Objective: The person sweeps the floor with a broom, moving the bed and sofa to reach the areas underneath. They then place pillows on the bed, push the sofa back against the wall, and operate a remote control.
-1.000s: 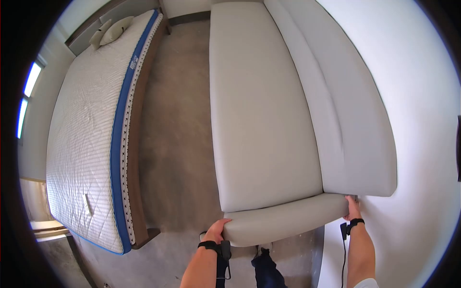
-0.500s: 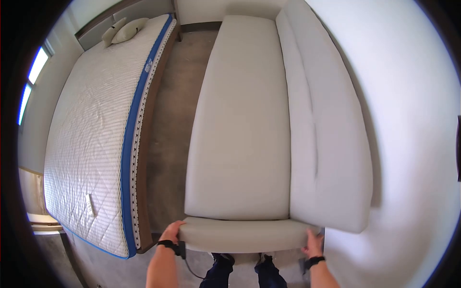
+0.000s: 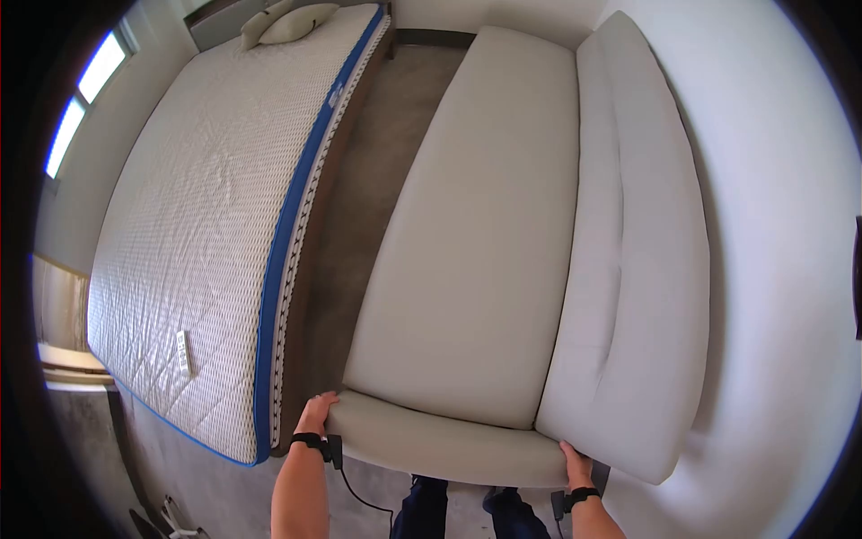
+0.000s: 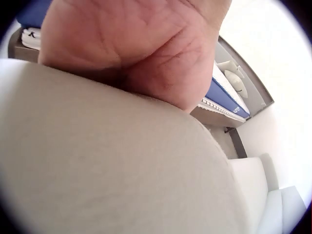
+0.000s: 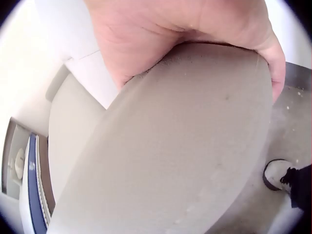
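Note:
A light grey sofa stands with its near end towards me, its long backrest on the right. Across this near end runs a padded armrest. My left hand grips the armrest's left end, with the palm against the padding in the left wrist view and the fingertips hidden. At the other end, beside the backrest's corner, my right hand holds the armrest. Its thumb and fingers lie on opposite sides of the padding in the right wrist view.
A bed with a white, blue-edged mattress stands on the left, a narrow strip of floor between it and the sofa. A remote-like white thing lies on the mattress. Along the right rises a white wall. My legs are behind the armrest.
The sofa's near end has shifted left, towards the bed and away from the right wall, with both hands on the armrest. The sofa now stands at an angle, and the head view has turned.

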The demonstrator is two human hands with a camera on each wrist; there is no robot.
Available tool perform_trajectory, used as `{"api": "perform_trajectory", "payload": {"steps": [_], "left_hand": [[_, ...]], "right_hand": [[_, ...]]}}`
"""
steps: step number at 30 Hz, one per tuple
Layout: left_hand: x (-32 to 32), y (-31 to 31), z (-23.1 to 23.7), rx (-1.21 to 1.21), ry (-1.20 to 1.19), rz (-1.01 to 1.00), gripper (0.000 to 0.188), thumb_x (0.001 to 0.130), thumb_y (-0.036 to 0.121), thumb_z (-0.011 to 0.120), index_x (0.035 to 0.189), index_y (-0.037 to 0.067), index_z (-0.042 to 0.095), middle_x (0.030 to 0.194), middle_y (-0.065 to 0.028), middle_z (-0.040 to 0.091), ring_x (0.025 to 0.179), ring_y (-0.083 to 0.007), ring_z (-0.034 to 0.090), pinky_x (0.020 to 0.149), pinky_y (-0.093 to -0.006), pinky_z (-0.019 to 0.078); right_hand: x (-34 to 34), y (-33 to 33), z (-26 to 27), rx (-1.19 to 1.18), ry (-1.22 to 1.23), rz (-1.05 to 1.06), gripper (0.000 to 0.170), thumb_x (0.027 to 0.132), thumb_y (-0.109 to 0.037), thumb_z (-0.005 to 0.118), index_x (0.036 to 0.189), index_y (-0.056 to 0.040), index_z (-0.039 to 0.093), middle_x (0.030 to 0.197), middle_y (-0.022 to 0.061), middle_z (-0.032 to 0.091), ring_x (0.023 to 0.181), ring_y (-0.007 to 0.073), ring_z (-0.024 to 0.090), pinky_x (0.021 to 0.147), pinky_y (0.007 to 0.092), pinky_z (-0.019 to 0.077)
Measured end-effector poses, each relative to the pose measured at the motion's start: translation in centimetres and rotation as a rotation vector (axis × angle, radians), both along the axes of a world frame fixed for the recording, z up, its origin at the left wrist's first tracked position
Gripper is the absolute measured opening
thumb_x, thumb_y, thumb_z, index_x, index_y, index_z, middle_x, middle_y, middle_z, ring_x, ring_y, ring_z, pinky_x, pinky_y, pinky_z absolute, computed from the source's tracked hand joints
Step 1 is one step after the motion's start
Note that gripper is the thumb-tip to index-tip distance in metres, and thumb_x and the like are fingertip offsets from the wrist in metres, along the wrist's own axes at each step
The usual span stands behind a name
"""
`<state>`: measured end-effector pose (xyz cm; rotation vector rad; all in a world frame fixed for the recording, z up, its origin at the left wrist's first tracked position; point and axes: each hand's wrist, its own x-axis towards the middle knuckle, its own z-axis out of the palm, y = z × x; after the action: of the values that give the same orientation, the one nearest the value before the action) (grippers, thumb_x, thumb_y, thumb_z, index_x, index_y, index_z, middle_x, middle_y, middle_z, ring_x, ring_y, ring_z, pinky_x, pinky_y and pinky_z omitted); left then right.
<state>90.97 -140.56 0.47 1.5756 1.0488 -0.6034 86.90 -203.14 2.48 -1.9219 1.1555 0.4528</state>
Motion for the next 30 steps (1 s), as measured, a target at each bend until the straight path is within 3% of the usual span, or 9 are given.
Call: {"api": "perform_trajectory", "payload": {"steps": [3, 6, 10, 13, 15, 19, 26, 28, 30], "left_hand": [[0.1, -0.3, 0.3, -0.164, -0.032, 0.236, 0.033, 0.081, 0.019, 0.055, 0.111, 0.01, 0.067, 0.105, -0.0072, 0.064, 0.093, -0.0213, 0.06, 0.082, -0.0356, 0.0473], [0.1, -0.6, 1.3, -0.047, -0.147, 0.02, 0.03, 0.08, 0.019, 0.051, 0.102, 0.01, 0.07, 0.104, -0.0072, 0.063, 0.093, -0.0191, 0.06, 0.083, -0.0344, 0.0473], [-1.3, -1.4, 1.4, -0.072, -0.139, 0.061, 0.03, 0.081, 0.019, 0.05, 0.101, 0.011, 0.07, 0.102, -0.0068, 0.063, 0.094, -0.019, 0.06, 0.084, -0.034, 0.047], [-3.3, -2.7, 1.7, 0.161, -0.425, -0.243, 0.029, 0.082, 0.021, 0.049, 0.099, 0.011, 0.07, 0.103, -0.0062, 0.063, 0.095, -0.0182, 0.06, 0.084, -0.0337, 0.0468], [-4.5, -4.2, 0.6, -0.019, -0.208, 0.047, 0.029, 0.082, 0.024, 0.051, 0.099, 0.012, 0.071, 0.102, -0.0059, 0.063, 0.096, -0.017, 0.059, 0.084, -0.0339, 0.0466], [-8.6, -8.7, 0.5, -0.01, -0.206, 0.094, 0.033, 0.087, 0.02, 0.043, 0.102, 0.008, 0.07, 0.101, -0.0123, 0.068, 0.097, -0.0223, 0.061, 0.087, -0.0326, 0.0445], [-15.9, -16.0, -3.1, -0.084, -0.125, 0.163, 0.032, 0.085, 0.026, 0.049, 0.102, 0.01, 0.07, 0.1, -0.0091, 0.064, 0.093, -0.0201, 0.06, 0.081, -0.0349, 0.0478], [-16.7, -17.2, -2.8, 0.083, -0.193, -0.117, 0.04, 0.093, 0.025, 0.035, 0.113, 0.006, 0.064, 0.117, -0.0186, 0.062, 0.112, -0.0329, 0.057, 0.098, -0.037, 0.0416], [-16.4, -17.5, -2.0, 0.164, -0.127, -0.227, 0.043, 0.094, 0.028, 0.035, 0.119, 0.004, 0.06, 0.121, -0.0202, 0.06, 0.116, -0.034, 0.054, 0.1, -0.0381, 0.0396]], "right_hand": [[2.1, 3.6, 5.2, 0.046, 0.041, -0.159, 0.085, 0.064, -0.034, 0.081, 0.135, -0.0051, 0.044, 0.134, 0.0173, 0.049, 0.122, 0.0348, 0.046, 0.094, 0.0511, 0.0427], [1.8, 2.6, 4.0, 0.115, 0.012, -0.16, 0.082, 0.064, -0.03, 0.08, 0.134, -0.0053, 0.045, 0.134, 0.0167, 0.048, 0.122, 0.0346, 0.046, 0.094, 0.0504, 0.0423], [0.3, -0.6, 0.8, 0.144, -0.045, -0.094, 0.083, 0.064, -0.029, 0.079, 0.136, -0.0064, 0.042, 0.137, 0.0161, 0.044, 0.123, 0.034, 0.045, 0.094, 0.0526, 0.0419], [1.7, 1.8, 6.7, 0.179, 0.126, -0.261, 0.084, 0.064, -0.028, 0.079, 0.137, -0.0074, 0.041, 0.137, 0.0157, 0.043, 0.122, 0.0337, 0.045, 0.094, 0.0537, 0.0414], [1.5, 0.9, 7.4, 0.111, 0.141, -0.191, 0.082, 0.063, -0.027, 0.08, 0.134, -0.0077, 0.043, 0.136, 0.0154, 0.044, 0.12, 0.0341, 0.045, 0.094, 0.0541, 0.0408], [-4.4, -8.8, 0.1, 0.219, 0.08, -0.161, 0.071, 0.07, -0.025, 0.076, 0.133, -0.013, 0.045, 0.124, 0.0119, 0.053, 0.111, 0.0331, 0.053, 0.086, 0.0577, 0.0461], [-6.6, -13.9, 2.8, -0.099, -0.113, 0.041, 0.092, 0.062, -0.026, 0.082, 0.136, 0.0052, 0.037, 0.134, 0.0202, 0.048, 0.125, 0.0322, 0.045, 0.107, 0.0356, 0.0341], [-6.6, -14.4, 4.4, -0.084, -0.091, 0.042, 0.094, 0.061, -0.027, 0.083, 0.136, 0.0061, 0.037, 0.133, 0.0211, 0.048, 0.125, 0.0327, 0.046, 0.106, 0.0359, 0.0343], [-6.5, -14.1, 6.0, -0.072, -0.081, 0.042, 0.095, 0.061, -0.027, 0.083, 0.136, 0.0071, 0.036, 0.133, 0.022, 0.049, 0.124, 0.0331, 0.046, 0.106, 0.0361, 0.0345]]}}
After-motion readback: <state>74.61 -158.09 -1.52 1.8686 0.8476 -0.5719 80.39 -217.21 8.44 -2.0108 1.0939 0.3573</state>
